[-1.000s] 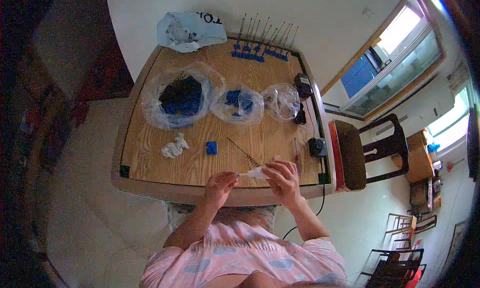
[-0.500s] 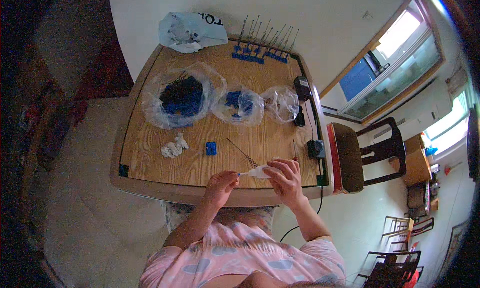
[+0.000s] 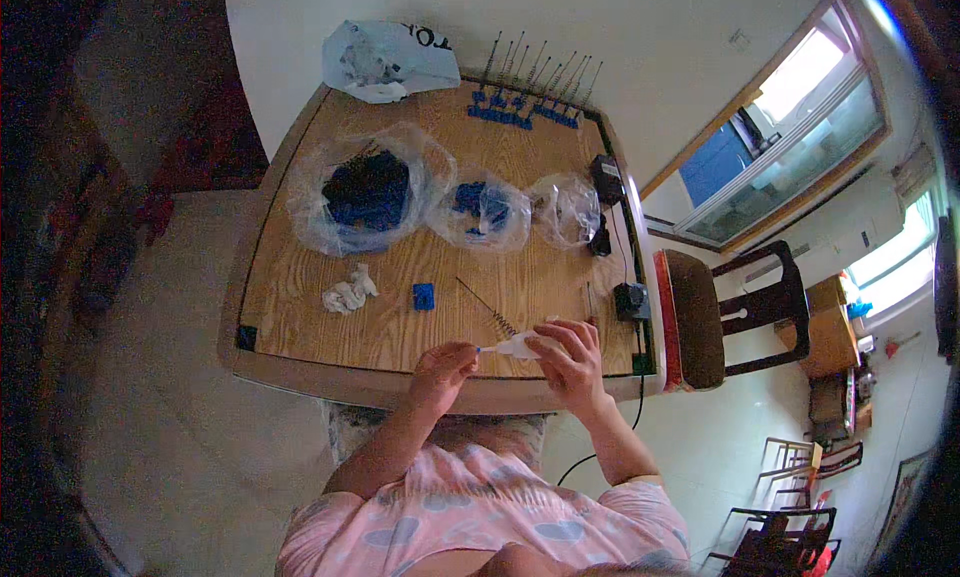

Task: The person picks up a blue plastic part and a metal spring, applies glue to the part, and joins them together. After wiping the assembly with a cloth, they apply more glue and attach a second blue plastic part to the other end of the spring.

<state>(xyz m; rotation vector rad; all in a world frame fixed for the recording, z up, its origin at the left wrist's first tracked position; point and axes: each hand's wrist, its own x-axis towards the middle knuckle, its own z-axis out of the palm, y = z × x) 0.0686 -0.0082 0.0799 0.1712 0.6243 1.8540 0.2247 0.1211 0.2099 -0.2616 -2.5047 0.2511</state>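
My right hand (image 3: 572, 362) is closed around a small white squeeze bottle (image 3: 519, 346) near the front edge of the table, its thin nozzle pointing left. The fingers of my left hand (image 3: 443, 375) pinch a tiny blue piece (image 3: 479, 350), which meets the nozzle tip or lies right by it. Just beyond the bottle lies a thin dark rod with a spring coil (image 3: 488, 309); its near end is hidden behind the bottle. A small blue square block (image 3: 424, 297) rests farther left, beside a crumpled white tissue (image 3: 350, 291).
Three clear plastic bags cross the table: a large one (image 3: 300, 209) with blue and black parts, a middle one (image 3: 512, 239) with blue parts, and a smaller one (image 3: 570, 217). Upright coiled rods on blue bases (image 3: 500, 117) stand behind. Black adapters (image 3: 631, 302) and cords line the right edge.
The view has shifted very slightly. Both hands keep the same hold, with the bottle's nozzle still at the blue piece.
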